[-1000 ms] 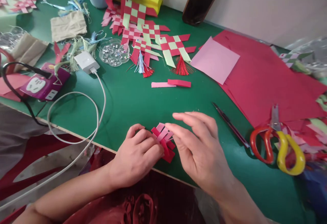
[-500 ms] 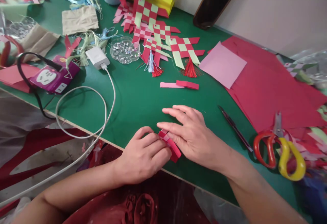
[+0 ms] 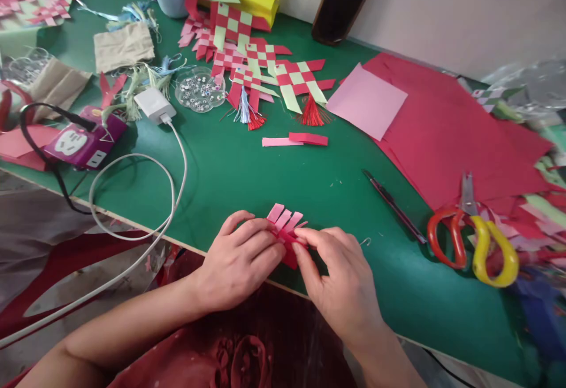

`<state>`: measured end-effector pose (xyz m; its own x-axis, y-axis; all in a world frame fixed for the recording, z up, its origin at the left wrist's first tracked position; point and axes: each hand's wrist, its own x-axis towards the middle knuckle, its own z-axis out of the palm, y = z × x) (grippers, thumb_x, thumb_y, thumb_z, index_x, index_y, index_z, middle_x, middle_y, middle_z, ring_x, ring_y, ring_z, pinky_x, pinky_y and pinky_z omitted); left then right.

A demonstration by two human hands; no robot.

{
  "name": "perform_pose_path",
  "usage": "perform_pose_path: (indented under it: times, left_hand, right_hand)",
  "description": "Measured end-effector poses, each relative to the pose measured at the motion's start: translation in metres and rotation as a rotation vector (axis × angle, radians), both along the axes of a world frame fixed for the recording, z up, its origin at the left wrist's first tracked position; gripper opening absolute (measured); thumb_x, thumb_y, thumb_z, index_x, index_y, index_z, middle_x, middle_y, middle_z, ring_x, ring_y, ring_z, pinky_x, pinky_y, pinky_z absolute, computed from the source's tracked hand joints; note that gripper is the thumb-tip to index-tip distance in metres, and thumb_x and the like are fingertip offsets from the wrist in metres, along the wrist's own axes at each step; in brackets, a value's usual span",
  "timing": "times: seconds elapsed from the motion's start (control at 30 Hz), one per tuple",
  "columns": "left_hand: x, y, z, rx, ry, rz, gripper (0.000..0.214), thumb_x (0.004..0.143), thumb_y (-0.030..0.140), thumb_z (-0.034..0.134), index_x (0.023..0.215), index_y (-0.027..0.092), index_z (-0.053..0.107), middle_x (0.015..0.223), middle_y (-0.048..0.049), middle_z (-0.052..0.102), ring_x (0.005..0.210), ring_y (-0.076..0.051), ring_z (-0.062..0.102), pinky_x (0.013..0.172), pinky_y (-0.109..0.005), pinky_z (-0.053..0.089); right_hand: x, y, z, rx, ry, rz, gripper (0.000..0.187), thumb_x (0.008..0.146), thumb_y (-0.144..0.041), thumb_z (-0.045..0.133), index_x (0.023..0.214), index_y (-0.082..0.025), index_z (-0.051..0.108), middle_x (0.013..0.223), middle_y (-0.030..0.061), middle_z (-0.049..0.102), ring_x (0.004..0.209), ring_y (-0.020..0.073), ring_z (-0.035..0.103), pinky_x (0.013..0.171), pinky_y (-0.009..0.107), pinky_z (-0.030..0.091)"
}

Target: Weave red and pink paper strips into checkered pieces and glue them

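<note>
Weave [image 3: 281,219]: pink and red paper, right between both hands, by the near edge of the green table [image 3: 230,176], pink ends fanning outward!
Left hand [image 3: 243,258]: fingers curled together over its left side, thumb hidden, can't tell if they're gripping.
Right hand [image 3: 339,273]: thumb and forefinger pinched on its right side!
Beyond: loose pink strip [image 3: 279,142] and red strip [image 3: 309,139], overlapping.
Off right: scissors [image 3: 467,196], blades pointing away.

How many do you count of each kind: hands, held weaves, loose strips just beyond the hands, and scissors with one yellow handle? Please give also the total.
Hands (left hand, right hand): 2
Held weave: 1
Loose strips (pink strip, red strip): 2
Yellow-handled scissors: 1
Total: 6
</note>
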<state>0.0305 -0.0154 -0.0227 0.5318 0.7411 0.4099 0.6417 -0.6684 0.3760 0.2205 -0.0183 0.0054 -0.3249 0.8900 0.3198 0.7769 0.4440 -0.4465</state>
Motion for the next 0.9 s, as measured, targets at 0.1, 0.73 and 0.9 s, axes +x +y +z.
perform_pose_path:
  times: [0.1, 0.73, 0.9]
  left_hand:
    - [0.001, 0.000, 0.000, -0.002, 0.019, -0.003, 0.016, 0.095, 0.013, 0.055, 0.104, 0.021, 0.066, 0.095, 0.0001, 0.072, 0.104, -0.016, 0.064, 0.105, -0.039, 0.037]
    - [-0.006, 0.000, 0.013, -0.011, 0.072, 0.031, 0.013, 0.096, 0.020, 0.059, 0.104, 0.021, 0.068, 0.106, -0.0011, 0.072, 0.109, -0.020, 0.062, 0.105, -0.041, 0.034]
    - [-0.018, 0.000, 0.011, -0.008, 0.114, 0.002, 0.016, 0.097, 0.022, 0.058, 0.109, 0.021, 0.067, 0.113, -0.0011, 0.071, 0.116, -0.021, 0.061, 0.114, -0.043, 0.028]
  right_hand:
    - [-0.002, 0.001, -0.009, -0.004, -0.016, -0.040, 0.008, 0.092, -0.017, 0.059, 0.095, -0.020, 0.066, 0.087, 0.0027, 0.073, 0.080, 0.0168, 0.061, 0.076, 0.032, 0.044]
    - [0.004, -0.001, -0.014, -0.033, -0.034, -0.006, 0.011, 0.093, -0.016, 0.056, 0.097, -0.018, 0.067, 0.088, 0.0050, 0.067, 0.082, 0.0190, 0.056, 0.080, 0.034, 0.045]
    - [0.005, 0.000, -0.013, -0.016, -0.056, -0.032, 0.013, 0.093, -0.018, 0.058, 0.102, -0.016, 0.066, 0.096, 0.0081, 0.066, 0.088, 0.0215, 0.056, 0.081, 0.036, 0.047]
